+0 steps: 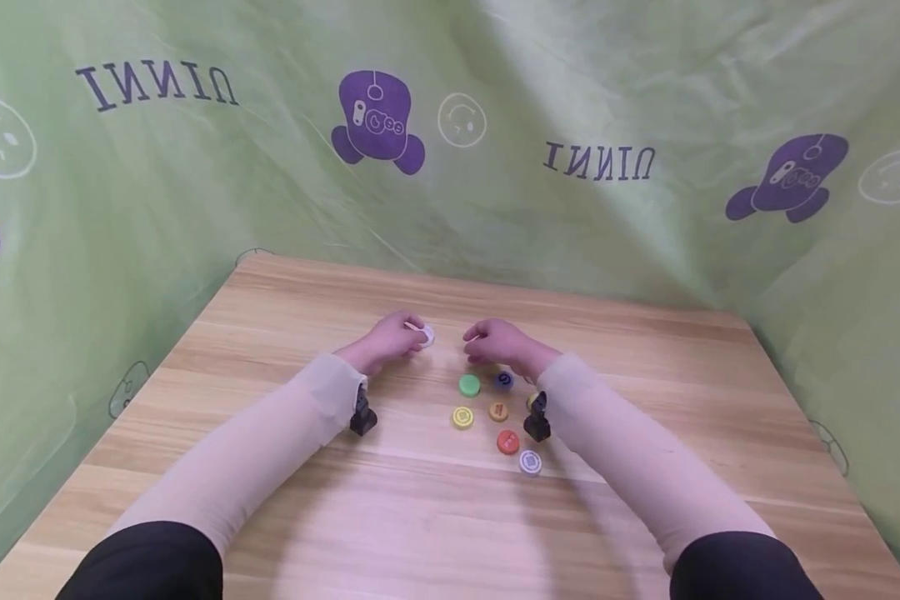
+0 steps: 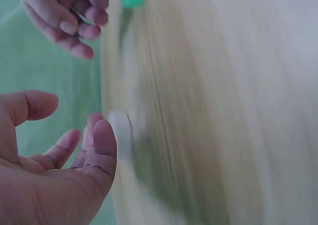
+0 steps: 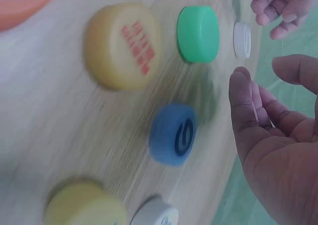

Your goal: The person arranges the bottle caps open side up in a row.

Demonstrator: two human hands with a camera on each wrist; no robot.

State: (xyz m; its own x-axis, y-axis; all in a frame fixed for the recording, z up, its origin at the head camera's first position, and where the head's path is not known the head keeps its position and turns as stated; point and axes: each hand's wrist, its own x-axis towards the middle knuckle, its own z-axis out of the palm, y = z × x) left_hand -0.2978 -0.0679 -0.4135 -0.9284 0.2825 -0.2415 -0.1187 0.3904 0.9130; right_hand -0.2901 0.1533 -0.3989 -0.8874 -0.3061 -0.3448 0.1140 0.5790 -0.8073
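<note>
My left hand [image 1: 393,337] is over the far middle of the table, at a white bottle cap [image 1: 427,336]. In the left wrist view its fingertips overlap the edge of that cap, and the thumb stands well apart from the fingers. My right hand [image 1: 504,346] hovers just beyond a green cap [image 1: 469,385] and a blue cap [image 1: 504,381], thumb and fingers parted with nothing between them. The right wrist view gives the white cap [image 3: 242,39] lying flat on the wood, past the green cap [image 3: 198,34].
Nearer me lie a yellow cap [image 1: 462,417], an orange-tan cap [image 1: 498,411], a red cap [image 1: 507,442] and a white-and-purple cap [image 1: 530,462]. Another yellow cap [image 3: 85,205] is partly hidden by my right wrist in the head view. A green curtain [image 1: 450,217] encloses the table [image 1: 390,517].
</note>
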